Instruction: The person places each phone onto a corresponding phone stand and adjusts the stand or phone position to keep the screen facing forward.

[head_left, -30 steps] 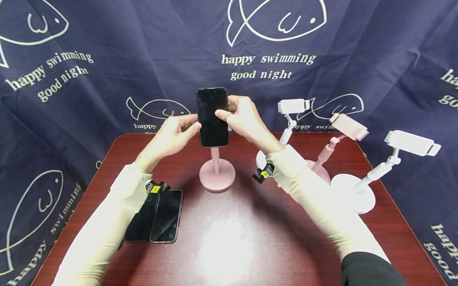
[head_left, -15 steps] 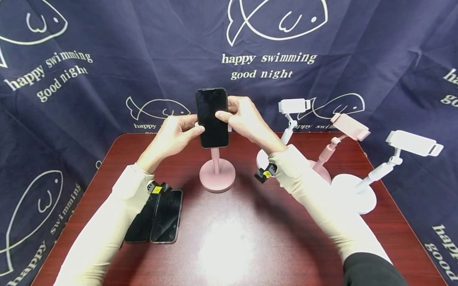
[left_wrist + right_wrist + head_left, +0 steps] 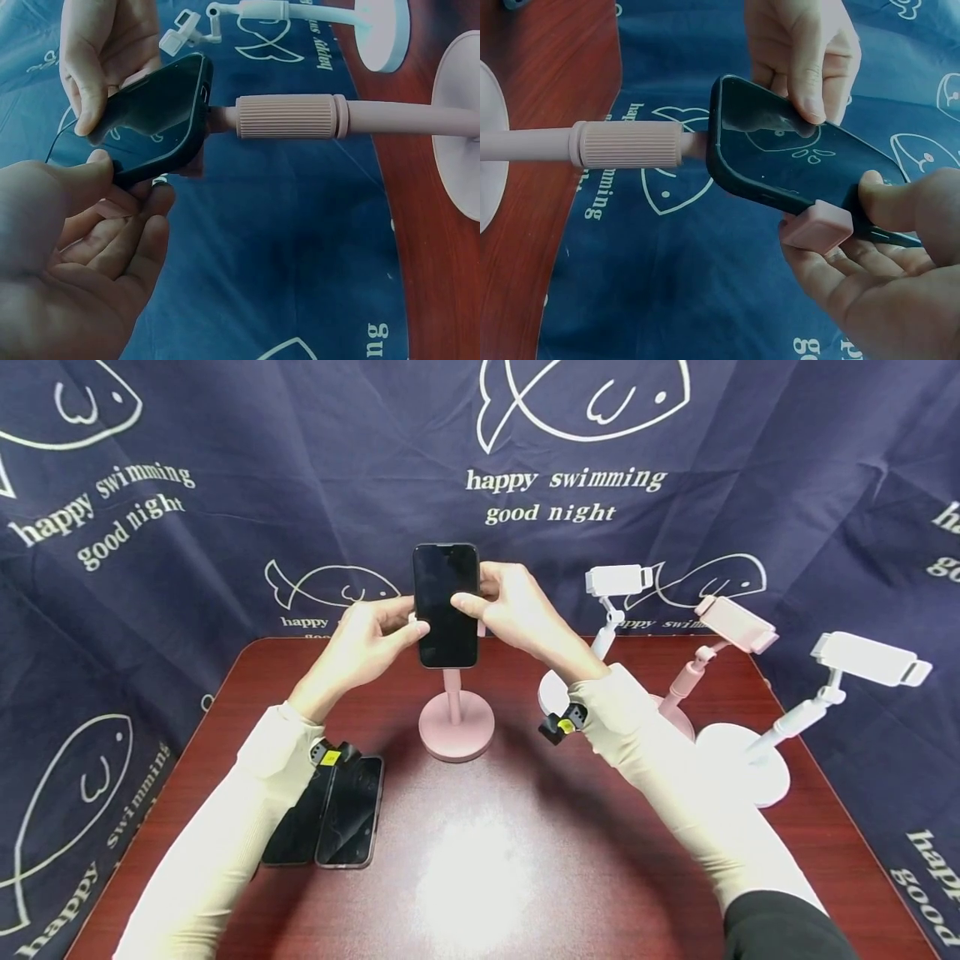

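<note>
A black smartphone (image 3: 446, 585) stands upright at the head of a pink phone stand (image 3: 456, 727). My left hand (image 3: 367, 643) pinches its left edge, thumb on the screen and fingers behind. On the opposite edge my right hand (image 3: 517, 610) grips the phone, its thumb lying flat on the screen. In the right wrist view, a pink clamp end (image 3: 819, 226) of the stand laps over the phone's edge beside the right fingers. The stand's ribbed collar (image 3: 286, 116) shows below the phone in the left wrist view. The holder's back is hidden by the phone.
Two more dark phones (image 3: 350, 814) lie side by side on the red-brown table (image 3: 585, 877), partly under the left forearm. At right stand a small white stand (image 3: 618, 580), a pink stand (image 3: 735, 625) and a larger white stand (image 3: 862, 658). A blue fish-print cloth (image 3: 337, 460) hangs behind.
My left thumb has slid slightly inward and down onto the phone's screen edge. The right hand keeps the same grip, and the stand has stayed in place.
</note>
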Demonstrator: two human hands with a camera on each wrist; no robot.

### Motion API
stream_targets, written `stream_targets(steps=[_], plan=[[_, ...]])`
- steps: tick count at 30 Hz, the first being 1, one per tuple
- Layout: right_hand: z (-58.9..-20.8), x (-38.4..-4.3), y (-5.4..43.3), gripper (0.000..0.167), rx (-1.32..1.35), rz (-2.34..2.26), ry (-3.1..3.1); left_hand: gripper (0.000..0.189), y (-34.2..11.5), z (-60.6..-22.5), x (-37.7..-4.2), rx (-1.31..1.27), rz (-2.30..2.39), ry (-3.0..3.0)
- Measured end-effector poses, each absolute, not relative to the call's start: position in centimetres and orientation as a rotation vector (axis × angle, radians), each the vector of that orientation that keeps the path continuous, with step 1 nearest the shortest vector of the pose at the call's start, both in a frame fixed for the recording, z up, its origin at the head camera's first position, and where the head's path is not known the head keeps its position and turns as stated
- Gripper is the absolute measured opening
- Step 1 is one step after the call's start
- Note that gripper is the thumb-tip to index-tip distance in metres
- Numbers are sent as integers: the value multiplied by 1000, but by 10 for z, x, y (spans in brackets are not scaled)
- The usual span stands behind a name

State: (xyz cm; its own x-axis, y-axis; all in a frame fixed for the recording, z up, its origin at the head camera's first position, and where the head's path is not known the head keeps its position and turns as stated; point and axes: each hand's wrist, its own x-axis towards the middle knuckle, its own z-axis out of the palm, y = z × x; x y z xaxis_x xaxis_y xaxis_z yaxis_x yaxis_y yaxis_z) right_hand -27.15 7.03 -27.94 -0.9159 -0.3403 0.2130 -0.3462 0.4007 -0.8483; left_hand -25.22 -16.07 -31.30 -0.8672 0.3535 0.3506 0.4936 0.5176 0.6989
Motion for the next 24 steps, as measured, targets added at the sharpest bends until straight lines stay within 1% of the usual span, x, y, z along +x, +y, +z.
stream_targets(steps=[7, 12, 16, 24], plan=[[-280, -271, 72, 24, 645, 1519, -2647, 38, -160, -315, -252, -677, -1268, -2574], [-281, -271, 72, 18, 668, 1455, -2658, 39, -160, -317, -252, -618, -1223, -2569], [-283, -271, 74, 15, 671, 1422, -2653, 39, -159, -317, -252, -620, -1222, -2560], [-290, -270, 76, 21, 643, 1414, -2654, 41, -160, -319, -253, -615, -1285, -2568]])
